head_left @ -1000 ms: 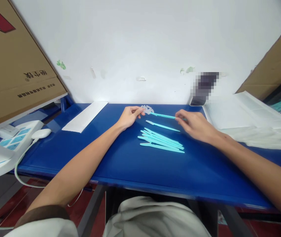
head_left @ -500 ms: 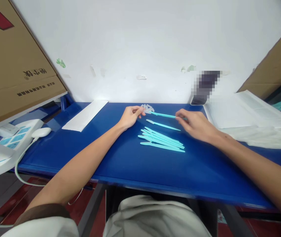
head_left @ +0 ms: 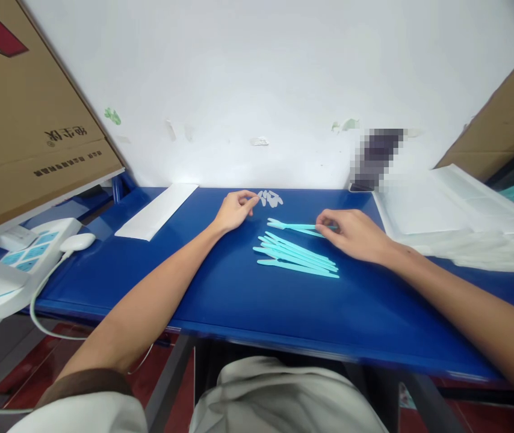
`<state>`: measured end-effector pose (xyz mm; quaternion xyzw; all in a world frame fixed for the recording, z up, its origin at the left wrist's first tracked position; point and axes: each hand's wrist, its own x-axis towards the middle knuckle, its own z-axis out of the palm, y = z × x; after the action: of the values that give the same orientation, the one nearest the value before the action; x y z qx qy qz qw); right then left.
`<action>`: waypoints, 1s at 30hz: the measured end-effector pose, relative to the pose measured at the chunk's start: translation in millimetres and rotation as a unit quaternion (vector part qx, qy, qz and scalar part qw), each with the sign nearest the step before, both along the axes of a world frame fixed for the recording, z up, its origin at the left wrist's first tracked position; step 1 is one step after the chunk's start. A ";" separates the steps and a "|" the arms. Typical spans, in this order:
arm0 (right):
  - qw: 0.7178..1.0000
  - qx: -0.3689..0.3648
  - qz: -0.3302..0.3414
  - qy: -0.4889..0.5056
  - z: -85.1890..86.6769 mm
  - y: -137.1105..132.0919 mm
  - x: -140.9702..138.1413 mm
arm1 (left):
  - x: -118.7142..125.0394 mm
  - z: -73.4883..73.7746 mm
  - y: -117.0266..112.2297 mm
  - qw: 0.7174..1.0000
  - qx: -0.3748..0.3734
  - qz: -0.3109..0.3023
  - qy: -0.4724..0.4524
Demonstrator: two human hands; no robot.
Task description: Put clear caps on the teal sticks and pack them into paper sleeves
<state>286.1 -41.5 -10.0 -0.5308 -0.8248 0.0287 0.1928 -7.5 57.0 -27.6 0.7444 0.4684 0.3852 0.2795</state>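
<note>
Several thin turquoise plastic sticks (head_left: 297, 255) lie in a loose pile on the blue table (head_left: 239, 294). My right hand (head_left: 354, 234) is closed on the end of one turquoise stick (head_left: 295, 227), which lies low across the far side of the pile. My left hand (head_left: 234, 210) rests to the left of the pile, its fingertips pinched at a small cluster of clear plastic caps (head_left: 270, 197) near the wall.
A white paper strip (head_left: 157, 210) lies at the back left. A white device with a cable (head_left: 22, 255) sits at the left edge under a cardboard box (head_left: 26, 114). Clear plastic sheets (head_left: 455, 216) are stacked on the right. A pixelated dark object (head_left: 374, 159) stands by the wall.
My right hand has brought its stick down from beside the caps onto the pile's far side. My left hand has stayed at the caps.
</note>
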 end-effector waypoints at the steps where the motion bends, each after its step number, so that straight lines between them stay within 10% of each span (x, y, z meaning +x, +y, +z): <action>1: 1.000 -0.006 0.001 -0.005 -0.1 -0.1 -0.6 | -2.2 0.5 1.1 1.000 0.003 0.021 0.012; 14: 0.991 -0.063 0.120 -0.009 6.1 -9.9 -10.5 | -3.1 -1.6 11.8 0.975 0.122 0.079 0.169; 22: 0.986 -0.092 0.140 0.012 5.9 -11.9 -13.0 | 3.6 -2.8 25.9 0.943 0.148 -0.064 0.291; 30: 0.980 -0.151 0.126 0.038 9.9 -15.0 -15.0 | -15.8 -2.4 6.2 0.941 0.144 -0.083 0.294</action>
<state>271.2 -56.6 -0.1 -0.4441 -0.8632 0.1973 0.1367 -23.3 63.2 -29.9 0.8933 0.4053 0.1878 0.0499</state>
